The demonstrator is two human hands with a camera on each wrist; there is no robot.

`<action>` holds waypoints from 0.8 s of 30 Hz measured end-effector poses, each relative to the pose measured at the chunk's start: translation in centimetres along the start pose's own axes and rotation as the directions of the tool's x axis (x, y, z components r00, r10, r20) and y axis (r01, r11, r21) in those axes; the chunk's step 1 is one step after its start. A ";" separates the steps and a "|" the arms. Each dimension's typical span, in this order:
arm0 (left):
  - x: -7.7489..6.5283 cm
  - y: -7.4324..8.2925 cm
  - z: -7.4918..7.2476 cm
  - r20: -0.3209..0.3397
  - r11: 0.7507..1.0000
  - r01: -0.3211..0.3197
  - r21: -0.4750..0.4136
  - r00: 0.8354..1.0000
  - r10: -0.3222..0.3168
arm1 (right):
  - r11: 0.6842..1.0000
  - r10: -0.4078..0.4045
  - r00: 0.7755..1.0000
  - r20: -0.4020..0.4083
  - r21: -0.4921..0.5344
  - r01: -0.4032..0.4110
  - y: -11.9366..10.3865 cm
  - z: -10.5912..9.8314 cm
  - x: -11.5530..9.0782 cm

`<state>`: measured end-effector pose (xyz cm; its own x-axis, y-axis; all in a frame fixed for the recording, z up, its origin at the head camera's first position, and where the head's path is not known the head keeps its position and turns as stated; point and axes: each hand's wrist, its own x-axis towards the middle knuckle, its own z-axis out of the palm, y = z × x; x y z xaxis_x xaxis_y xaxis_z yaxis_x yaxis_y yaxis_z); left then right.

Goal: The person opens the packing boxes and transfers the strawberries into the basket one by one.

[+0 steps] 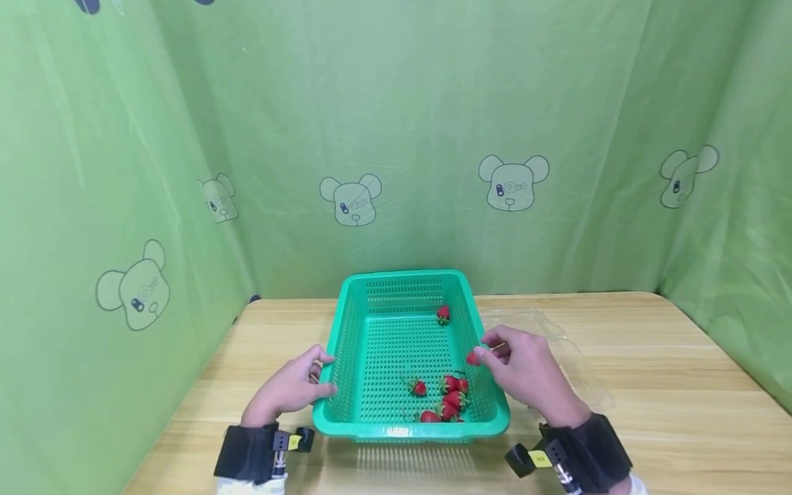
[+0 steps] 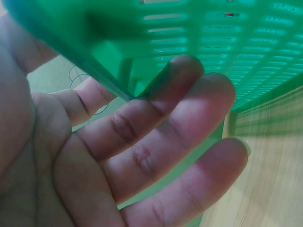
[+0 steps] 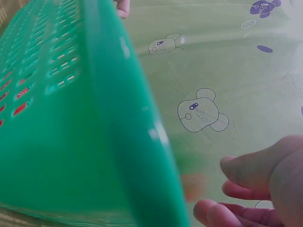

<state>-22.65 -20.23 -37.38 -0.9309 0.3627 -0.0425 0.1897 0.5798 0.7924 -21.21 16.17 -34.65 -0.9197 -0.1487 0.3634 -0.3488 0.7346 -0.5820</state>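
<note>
A green plastic basket [image 1: 405, 344] with slotted walls stands on the wooden table. My left hand [image 1: 291, 388] holds its left rim, thumb over the edge and fingers [image 2: 180, 118] below it against the outer wall. My right hand [image 1: 526, 368] is over the right rim, thumb and fingers bent. Just off its fingertips is a strawberry [image 1: 473, 358]; in the right wrist view this strawberry [image 3: 191, 187] is a red-green blur, apart from the separated fingertips. Inside the basket, several strawberries [image 1: 454, 399] cluster at the near right, and one strawberry [image 1: 443, 313] lies by the far right wall.
A clear plastic container [image 1: 575, 357] lies on the table [image 1: 668, 364] right of the basket, partly hidden by my right hand. Green curtains [image 1: 421, 137] with bear-head prints surround the table's back and sides. Each wrist wears a black band [image 1: 247, 450].
</note>
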 end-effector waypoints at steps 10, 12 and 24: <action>-0.2 0.4 0.0 -0.003 1.000 0.001 -0.008 1.000 -0.001 | 1.000 0.006 1.000 0.006 -0.020 -0.006 1.2 -0.3 0.1; -0.2 0.5 0.0 -0.002 1.000 0.001 -0.008 1.000 -0.001 | 0.999 0.031 0.999 0.030 -0.027 -0.031 1.7 -0.6 0.1; 0.0 0.2 0.2 -0.018 1.000 0.007 -0.002 1.000 -0.007 | 0.975 0.190 0.957 0.219 -0.156 -0.157 5.3 -2.2 0.2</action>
<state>-22.57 -20.01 -37.33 -0.9379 0.3449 -0.0371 0.1823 0.5810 0.7932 -22.85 21.51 -36.02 -0.9859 -0.1483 0.0780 -0.1672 0.8428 -0.5115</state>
